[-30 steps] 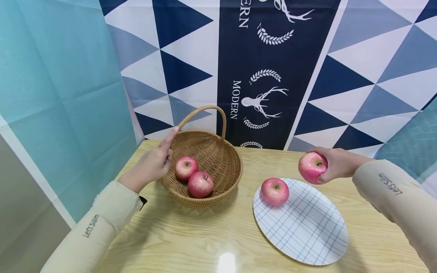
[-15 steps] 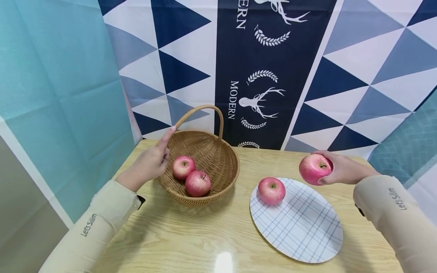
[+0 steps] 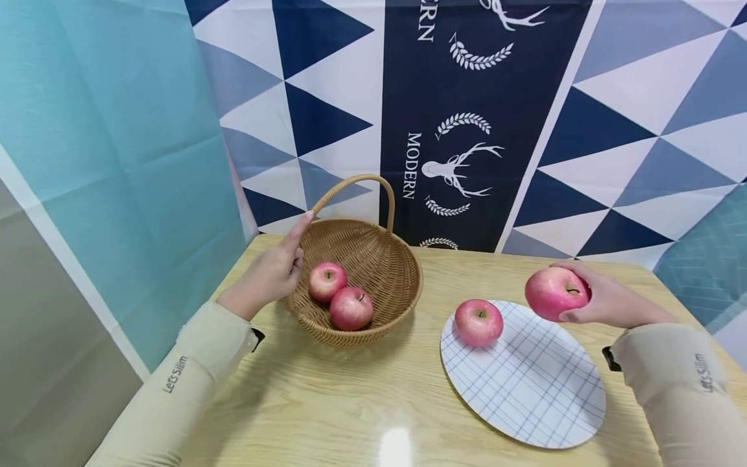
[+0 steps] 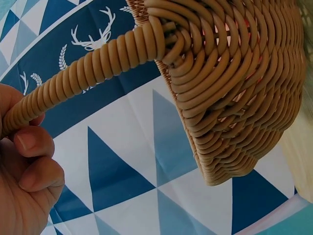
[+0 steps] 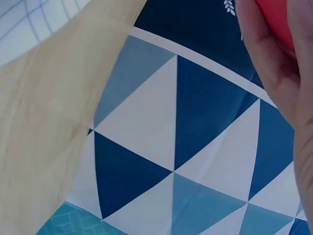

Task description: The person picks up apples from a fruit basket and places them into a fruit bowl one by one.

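On the left of the head view, my left hand holds the handle of a brown wicker basket, its index finger lying along the wrapped cane. The left wrist view shows its fingers curled at the handle. Two red apples, one farther back and one nearer, lie in the basket. My right hand grips another apple, raised beyond the oval plate. A further apple sits on that plate's left end. In the right wrist view the held apple is mostly cut off.
A light wooden table carries the basket and the checked plate. Behind it hangs a cloth with triangles and deer heads. A turquoise curtain borders the left side.
My right hand has shifted slightly right with the apple, and its forearm has swung lower. The left hand stays on the basket handle. The head view has shifted slightly.
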Demonstrator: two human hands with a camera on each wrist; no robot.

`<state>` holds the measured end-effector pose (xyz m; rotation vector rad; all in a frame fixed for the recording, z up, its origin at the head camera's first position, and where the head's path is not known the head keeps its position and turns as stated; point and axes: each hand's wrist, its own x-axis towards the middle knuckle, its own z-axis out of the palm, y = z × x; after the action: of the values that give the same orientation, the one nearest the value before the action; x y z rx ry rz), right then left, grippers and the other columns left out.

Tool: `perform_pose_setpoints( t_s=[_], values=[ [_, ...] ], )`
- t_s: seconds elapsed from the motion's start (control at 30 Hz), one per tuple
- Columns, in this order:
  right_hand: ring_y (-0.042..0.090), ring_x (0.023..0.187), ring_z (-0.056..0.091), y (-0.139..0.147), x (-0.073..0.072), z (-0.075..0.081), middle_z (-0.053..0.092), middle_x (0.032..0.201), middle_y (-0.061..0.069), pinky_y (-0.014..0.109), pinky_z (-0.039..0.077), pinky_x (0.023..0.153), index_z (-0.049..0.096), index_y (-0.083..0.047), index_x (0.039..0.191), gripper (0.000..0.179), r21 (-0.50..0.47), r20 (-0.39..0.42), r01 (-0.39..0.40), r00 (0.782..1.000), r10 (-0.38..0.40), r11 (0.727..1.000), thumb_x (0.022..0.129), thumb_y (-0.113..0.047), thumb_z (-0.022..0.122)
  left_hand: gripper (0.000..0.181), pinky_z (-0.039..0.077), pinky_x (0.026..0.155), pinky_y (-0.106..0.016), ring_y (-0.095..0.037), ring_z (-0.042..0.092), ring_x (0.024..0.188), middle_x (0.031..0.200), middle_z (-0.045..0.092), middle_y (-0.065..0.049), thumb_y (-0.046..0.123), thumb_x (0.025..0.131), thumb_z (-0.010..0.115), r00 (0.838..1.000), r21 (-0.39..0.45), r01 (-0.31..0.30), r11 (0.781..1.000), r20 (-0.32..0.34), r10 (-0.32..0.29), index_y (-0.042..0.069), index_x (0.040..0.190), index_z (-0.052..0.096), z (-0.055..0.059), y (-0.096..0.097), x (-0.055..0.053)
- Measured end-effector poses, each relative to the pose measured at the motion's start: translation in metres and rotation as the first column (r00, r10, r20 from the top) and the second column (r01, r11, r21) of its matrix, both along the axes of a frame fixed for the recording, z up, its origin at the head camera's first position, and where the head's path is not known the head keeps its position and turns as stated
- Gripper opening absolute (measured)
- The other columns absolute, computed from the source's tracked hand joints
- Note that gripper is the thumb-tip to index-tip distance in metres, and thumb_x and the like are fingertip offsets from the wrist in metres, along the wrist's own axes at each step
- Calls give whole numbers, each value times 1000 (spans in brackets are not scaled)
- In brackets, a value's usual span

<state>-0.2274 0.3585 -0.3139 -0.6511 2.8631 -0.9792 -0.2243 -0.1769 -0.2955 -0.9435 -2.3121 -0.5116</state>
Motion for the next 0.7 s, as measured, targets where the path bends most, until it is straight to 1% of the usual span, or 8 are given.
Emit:
perform_pose_setpoints(
  t_s=[0.13,0.2,0.3,0.37,0.43,0.53,0.63,0.7],
  values=[
    [9,89,53,-2,-1,-16,54,112,18,29,54,65,35,5,133,77,-25,14,-23,1000,23,999,71,-12,78,94,34,45,-29,-13,34,49,62,41,-4,-20,73,51,1000,-1,-2,1000,8,2,16,146,4,1,-1,1],
    [11,91,53,-2,-4,-24,53,114,20,29,54,66,34,5,133,78,-51,68,-15,998,19,999,71,-14,77,93,34,46,-29,-13,34,49,62,41,-3,-20,73,51,1000,-5,-8,1000,15,8,15,146,5,1,-2,1],
    [12,93,53,-1,-8,-33,51,116,22,31,55,68,32,8,133,79,-86,118,-15,993,25,996,72,-15,76,92,34,46,-28,-12,34,50,63,41,-3,-20,73,51,1000,-11,-11,1000,26,11,13,146,6,1,-2,2],
    [11,94,52,1,-9,-37,50,118,22,32,55,68,31,7,134,80,-93,148,7,989,7,996,72,-17,76,91,34,46,-28,-12,33,50,63,41,-2,-20,74,51,999,-14,-12,1000,38,12,13,146,6,1,-2,2],
    [17,97,52,3,-9,-41,50,119,24,32,55,69,30,8,134,81,-91,163,19,987,-4,996,72,-17,76,91,34,46,-27,-11,33,50,63,40,-2,-20,75,51,999,-19,-11,1000,49,11,13,146,6,0,-2,3],
    [29,103,50,8,-6,-47,47,122,26,32,55,70,27,9,137,85,-76,195,50,980,-34,996,74,-20,76,92,33,46,-27,-10,32,49,63,40,-2,-19,75,51,998,-27,-12,1000,53,14,16,147,4,0,-2,5],
    [38,108,47,13,-2,-55,45,125,29,32,54,71,24,9,139,87,-48,213,79,975,-67,996,77,-24,75,95,34,45,-27,-9,32,49,63,41,-2,-19,75,51,999,-28,-5,1000,34,6,18,148,3,1,-1,5],
    [40,109,47,17,0,-59,44,126,30,33,54,73,23,9,140,87,-21,215,94,973,-88,995,78,-26,74,96,34,45,-27,-9,32,49,63,41,-2,-20,75,51,1000,-27,4,1000,23,-3,19,148,2,1,-1,4]
  ],
)
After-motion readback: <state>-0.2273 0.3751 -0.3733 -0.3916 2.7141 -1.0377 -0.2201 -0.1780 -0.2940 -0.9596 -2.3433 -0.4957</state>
